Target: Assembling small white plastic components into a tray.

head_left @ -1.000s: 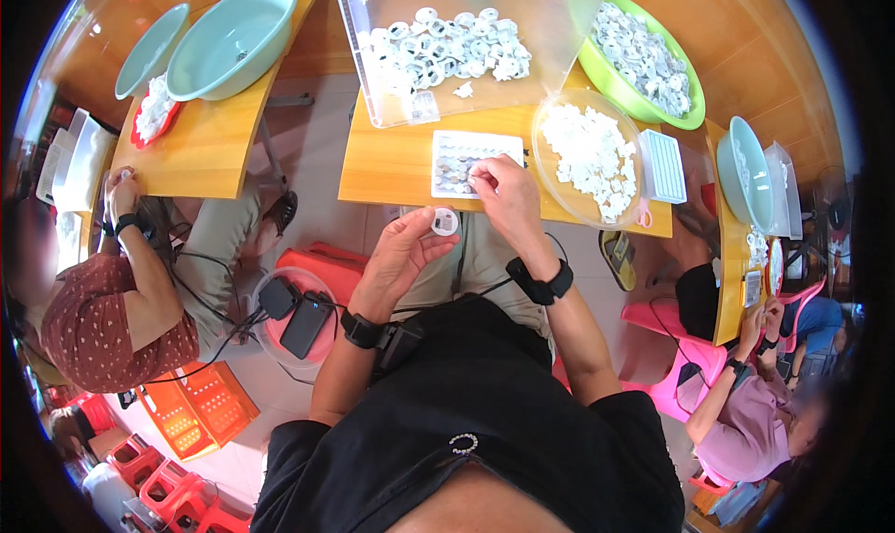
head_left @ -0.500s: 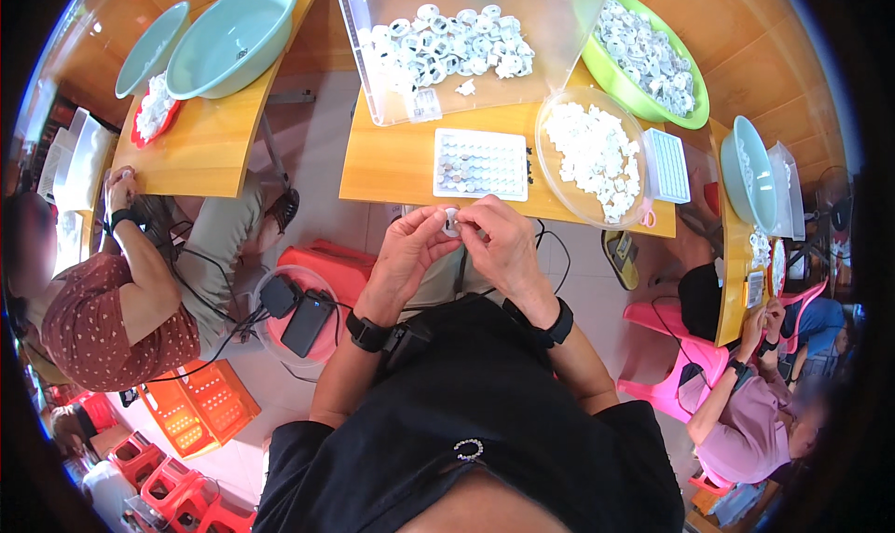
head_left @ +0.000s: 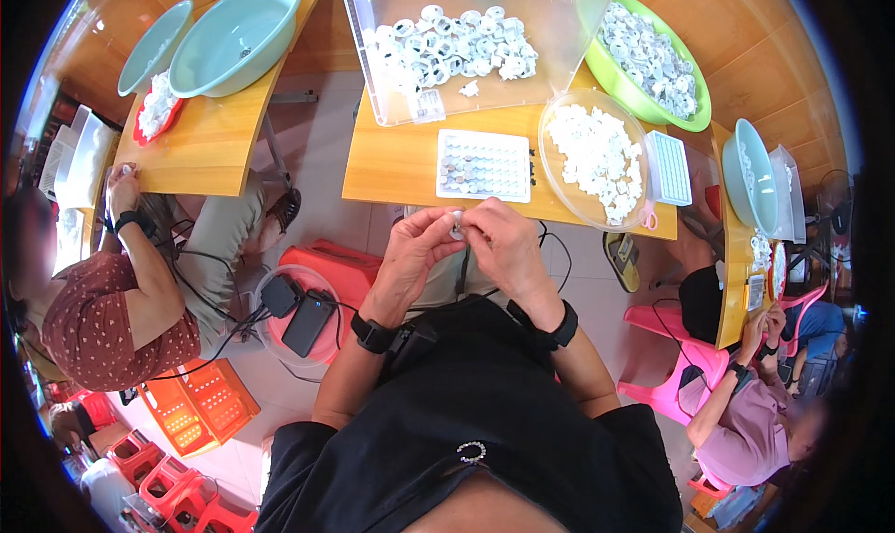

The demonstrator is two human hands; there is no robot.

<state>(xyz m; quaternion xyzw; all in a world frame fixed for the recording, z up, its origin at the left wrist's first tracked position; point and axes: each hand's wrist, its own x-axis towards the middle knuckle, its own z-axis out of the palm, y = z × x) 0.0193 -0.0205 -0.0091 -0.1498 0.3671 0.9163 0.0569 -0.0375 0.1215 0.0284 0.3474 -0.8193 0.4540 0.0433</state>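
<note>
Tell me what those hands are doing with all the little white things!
The person's left hand and right hand hold a small whitish piece between them. Beyond, on the wooden table, a white tray has small discs on its left side. A round clear tub of white bits stands to its right.

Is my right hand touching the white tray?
No, your right hand is at a small white piece with your left hand, off the white tray.
</note>
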